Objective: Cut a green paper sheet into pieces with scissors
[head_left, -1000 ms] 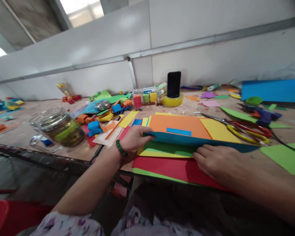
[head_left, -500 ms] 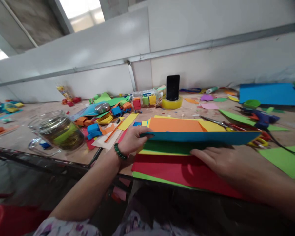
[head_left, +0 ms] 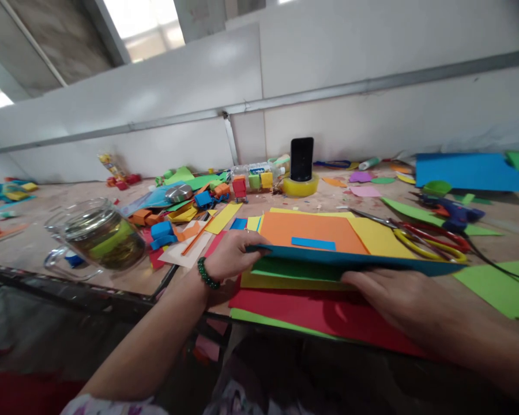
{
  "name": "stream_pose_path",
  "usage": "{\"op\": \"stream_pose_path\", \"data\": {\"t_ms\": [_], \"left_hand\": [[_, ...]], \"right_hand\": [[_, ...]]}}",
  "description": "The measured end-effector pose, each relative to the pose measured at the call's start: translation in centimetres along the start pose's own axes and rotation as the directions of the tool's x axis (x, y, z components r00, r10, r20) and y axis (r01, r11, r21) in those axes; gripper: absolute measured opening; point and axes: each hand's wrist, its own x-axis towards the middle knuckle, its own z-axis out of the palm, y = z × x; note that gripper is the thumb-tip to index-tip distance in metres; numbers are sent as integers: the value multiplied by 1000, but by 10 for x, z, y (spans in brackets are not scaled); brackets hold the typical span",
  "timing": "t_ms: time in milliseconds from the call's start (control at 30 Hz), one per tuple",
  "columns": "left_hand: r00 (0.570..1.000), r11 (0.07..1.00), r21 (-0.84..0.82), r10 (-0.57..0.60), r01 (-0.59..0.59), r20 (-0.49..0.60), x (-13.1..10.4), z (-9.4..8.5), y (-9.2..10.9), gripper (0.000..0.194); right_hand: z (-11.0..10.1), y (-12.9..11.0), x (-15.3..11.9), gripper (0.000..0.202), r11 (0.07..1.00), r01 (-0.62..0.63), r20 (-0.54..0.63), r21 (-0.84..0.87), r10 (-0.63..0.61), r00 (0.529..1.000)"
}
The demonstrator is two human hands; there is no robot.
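My left hand (head_left: 237, 253), a green bead bracelet on its wrist, pinches the left end of a blue paper sheet (head_left: 315, 255). This sheet is raised on edge over a stack of coloured paper. My right hand (head_left: 393, 294) is closed at the sheet's lower right part; its fingertips are partly hidden. Just below the blue sheet lies a green sheet (head_left: 289, 268), with a red sheet (head_left: 294, 305) nearer me. Beyond it are an orange sheet (head_left: 307, 225), a small blue strip (head_left: 313, 244) and a yellow sheet (head_left: 383, 233).
Scissors (head_left: 432, 239) lie at the stack's right, near a blue glue gun (head_left: 456, 214). A phone (head_left: 301, 158) stands in a yellow tape roll (head_left: 300, 185). On the left are a glass mug of tea (head_left: 106, 236) and small blue paper pieces (head_left: 161, 232). A plastic bottle (head_left: 259, 170) lies behind.
The blue sheet has come down and toward me in both hands. The blue strip on the orange sheet and more of the scissors now show behind it.
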Motion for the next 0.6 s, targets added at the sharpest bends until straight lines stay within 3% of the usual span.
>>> {"op": "stream_pose_path", "data": {"t_ms": [100,233,267,367,433,500,600], "left_hand": [[987,997,74,-44,33,157,-3,-3,10,17],[966,961,270,-16,-56,257,-9,2,29,56],[961,939,332,-2,-94,278,-10,5,32,57],[947,863,485,-23,-144,322,-14,16,36,25],[947,841,526,-51,-130,316,-14,20,33,27],[946,857,500,-46,-128,320,-13,20,29,30],[942,877,467,-53,-116,332,-8,16,23,27]], "right_hand": [[-1,0,2,42,995,83,-42,-53,-85,995],[0,7,2,38,992,96,-64,-83,-102,993],[0,8,2,37,991,101,-65,-92,-107,992],[-1,3,2,31,985,99,-154,-139,-120,981],[-3,-7,2,26,988,101,-226,-119,-126,966],[-4,-20,2,23,993,121,-177,-14,-121,977],[1,-36,1,22,985,85,1,153,-86,996]]}}
